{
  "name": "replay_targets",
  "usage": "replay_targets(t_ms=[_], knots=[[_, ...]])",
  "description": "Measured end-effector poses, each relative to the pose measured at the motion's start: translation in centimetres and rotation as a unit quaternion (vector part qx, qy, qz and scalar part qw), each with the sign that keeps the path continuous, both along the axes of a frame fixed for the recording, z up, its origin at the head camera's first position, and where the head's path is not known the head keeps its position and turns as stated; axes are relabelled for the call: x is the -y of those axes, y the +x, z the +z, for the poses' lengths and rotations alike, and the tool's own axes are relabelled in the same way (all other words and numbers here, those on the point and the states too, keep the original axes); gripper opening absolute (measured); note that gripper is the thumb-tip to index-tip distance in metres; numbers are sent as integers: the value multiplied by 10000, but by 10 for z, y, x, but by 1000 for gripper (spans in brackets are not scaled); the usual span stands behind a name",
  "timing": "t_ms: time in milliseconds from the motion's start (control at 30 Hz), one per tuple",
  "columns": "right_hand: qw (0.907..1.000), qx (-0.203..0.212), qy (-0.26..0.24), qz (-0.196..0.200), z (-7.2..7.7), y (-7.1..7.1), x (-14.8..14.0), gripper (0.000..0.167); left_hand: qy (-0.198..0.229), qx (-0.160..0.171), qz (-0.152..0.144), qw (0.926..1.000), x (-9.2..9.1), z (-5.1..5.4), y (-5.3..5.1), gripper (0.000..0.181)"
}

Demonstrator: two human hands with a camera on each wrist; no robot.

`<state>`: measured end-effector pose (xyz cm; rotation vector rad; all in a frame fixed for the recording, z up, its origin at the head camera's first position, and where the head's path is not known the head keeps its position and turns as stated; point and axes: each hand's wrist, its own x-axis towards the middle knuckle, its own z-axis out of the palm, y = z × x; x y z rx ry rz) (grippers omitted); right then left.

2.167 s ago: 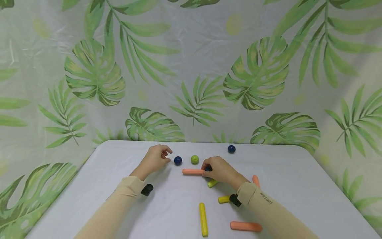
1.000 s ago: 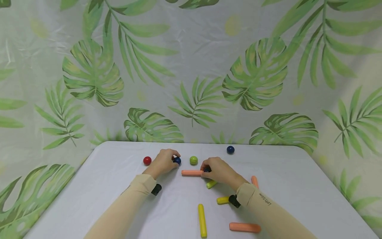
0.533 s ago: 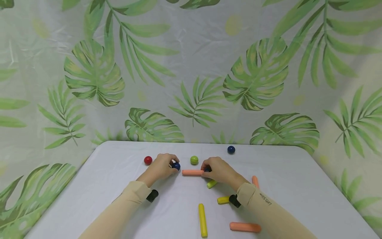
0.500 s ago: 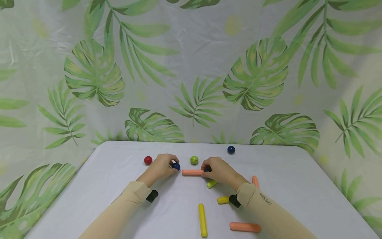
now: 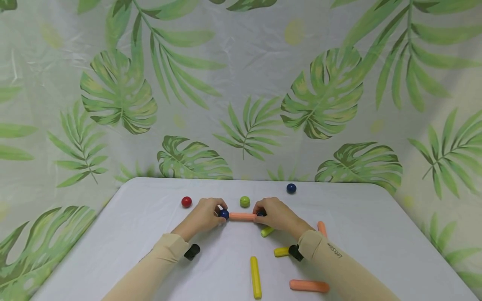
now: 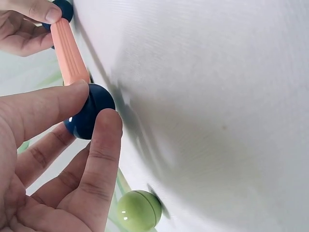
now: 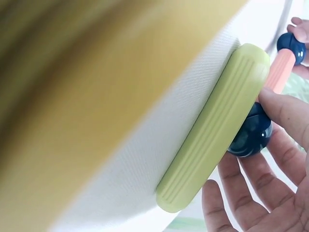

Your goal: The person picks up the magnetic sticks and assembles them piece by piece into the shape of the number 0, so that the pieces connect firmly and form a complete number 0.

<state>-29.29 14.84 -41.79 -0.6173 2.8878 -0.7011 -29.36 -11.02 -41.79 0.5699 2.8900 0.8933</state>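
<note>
My left hand (image 5: 205, 215) pinches a dark blue ball (image 6: 90, 111) between thumb and fingers. That ball touches the left end of an orange ribbed rod (image 5: 242, 216). At the rod's right end, my right hand (image 5: 276, 213) holds another dark blue ball (image 7: 252, 131), its thumb at the joint between ball and rod. Ball, rod and ball stand in one line, low over the white table. In the right wrist view a yellow-green rod (image 7: 215, 128) lies just beside the right hand's ball. A green ball (image 6: 139, 211) sits behind the orange rod.
A red ball (image 5: 186, 202) lies left of the left hand, and a third dark blue ball (image 5: 291, 188) near the back edge. Nearer are yellow rods (image 5: 255, 277), one partly behind the right wrist camera, and orange rods (image 5: 309, 286) on the white table (image 5: 211, 267).
My left hand has taken hold of the blue ball, drawn it nearer, then moved it right against the orange rod's left end. The red ball came into sight. The right hand stays in place.
</note>
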Motion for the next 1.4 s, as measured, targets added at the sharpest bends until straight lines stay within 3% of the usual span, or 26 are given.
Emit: replay_targets(t_ms=[567, 833, 1133, 1400], knots=[[10000, -29, 92, 3, 7, -1, 12, 17, 46, -88, 90, 9999, 4, -7, -1, 30], [9998, -68, 20, 211, 13, 3, 34, 27, 257, -70, 199, 9994, 8, -11, 1, 31], [9965, -339, -314, 698, 9, -4, 55, 33, 434, -155, 290, 9985, 14, -13, 4, 28], [9939, -534, -373, 896, 4, -7, 66, 23, 524, -233, 491, 9971, 16, -13, 9, 23]])
